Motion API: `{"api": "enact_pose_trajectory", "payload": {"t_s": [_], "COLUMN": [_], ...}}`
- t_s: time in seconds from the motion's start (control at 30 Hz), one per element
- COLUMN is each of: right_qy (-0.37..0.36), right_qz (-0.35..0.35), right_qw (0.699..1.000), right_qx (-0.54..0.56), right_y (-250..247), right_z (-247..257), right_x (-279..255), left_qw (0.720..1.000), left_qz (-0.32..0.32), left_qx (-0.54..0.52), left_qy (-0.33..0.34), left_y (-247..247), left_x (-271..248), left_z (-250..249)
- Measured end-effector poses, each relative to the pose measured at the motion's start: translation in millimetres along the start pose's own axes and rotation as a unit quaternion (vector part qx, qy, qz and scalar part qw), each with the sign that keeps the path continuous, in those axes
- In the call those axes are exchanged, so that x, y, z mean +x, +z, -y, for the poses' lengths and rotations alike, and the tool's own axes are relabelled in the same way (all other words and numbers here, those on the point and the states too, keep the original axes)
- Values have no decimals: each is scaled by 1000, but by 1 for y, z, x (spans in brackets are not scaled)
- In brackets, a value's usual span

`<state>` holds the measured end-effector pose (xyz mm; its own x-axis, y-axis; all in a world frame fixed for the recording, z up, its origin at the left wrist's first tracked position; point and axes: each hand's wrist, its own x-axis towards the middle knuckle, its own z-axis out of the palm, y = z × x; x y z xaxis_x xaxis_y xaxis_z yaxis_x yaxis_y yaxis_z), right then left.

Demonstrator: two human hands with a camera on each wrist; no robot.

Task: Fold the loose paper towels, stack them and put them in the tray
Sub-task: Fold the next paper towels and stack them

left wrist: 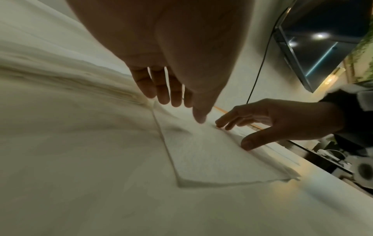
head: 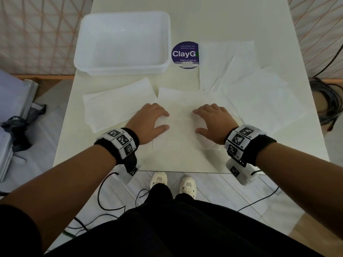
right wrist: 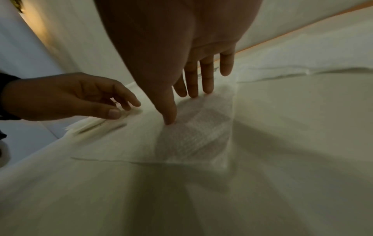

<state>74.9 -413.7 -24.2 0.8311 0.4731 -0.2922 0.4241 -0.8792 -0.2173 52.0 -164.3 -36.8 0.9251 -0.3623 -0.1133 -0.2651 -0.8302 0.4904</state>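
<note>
A white paper towel [head: 181,140] lies flat on the white table, near its front edge. My left hand [head: 164,121] rests on the towel's left part with relaxed fingers [left wrist: 161,92] and its thumb touching the sheet [left wrist: 212,156]. My right hand [head: 197,121] rests on the right part, thumb and fingertips [right wrist: 191,89] pressing the sheet [right wrist: 191,143]. Neither hand grips anything. A pile of folded towels [head: 118,104] lies left of my left hand. Loose unfolded towels [head: 259,101] overlap at the right. The empty translucent tray [head: 87,65] stands at the back left.
A round purple sticker [head: 185,52] lies between the tray and the loose towels. The table's front edge [head: 185,172] runs just behind my wrists. A grey case [head: 11,108] stands on the floor at left, and coiled cables [head: 330,101] at right.
</note>
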Motion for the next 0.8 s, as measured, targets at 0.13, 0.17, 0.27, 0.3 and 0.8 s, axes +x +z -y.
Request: {"api": "enact_pose_trajectory", "payload": {"t_s": [0.13,0.17,0.27,0.3,0.8], "right_qy": [16,16,19,22,121], "right_qz": [-4,-4,8,15,-41], "right_qw": [1000,1000,999,998,949], "right_qx": [21,23,37,49,287], "right_y": [2,0,-4,-6,-52], "right_z": [0,0,0,0,-30], "right_x": [-2,-2,-5,-6,1], "left_qw": [999,998,995,996,939], "left_qz": [27,30,22,18,-59], "left_qx": [42,59,91,83,-272], "left_qy": [-20,-21,-19,-22,-201], "left_y": [2,2,0,-2,-44], "left_x": [6,6,4,3,1], "left_z": [-1,-3,-7,-8,-13]}}
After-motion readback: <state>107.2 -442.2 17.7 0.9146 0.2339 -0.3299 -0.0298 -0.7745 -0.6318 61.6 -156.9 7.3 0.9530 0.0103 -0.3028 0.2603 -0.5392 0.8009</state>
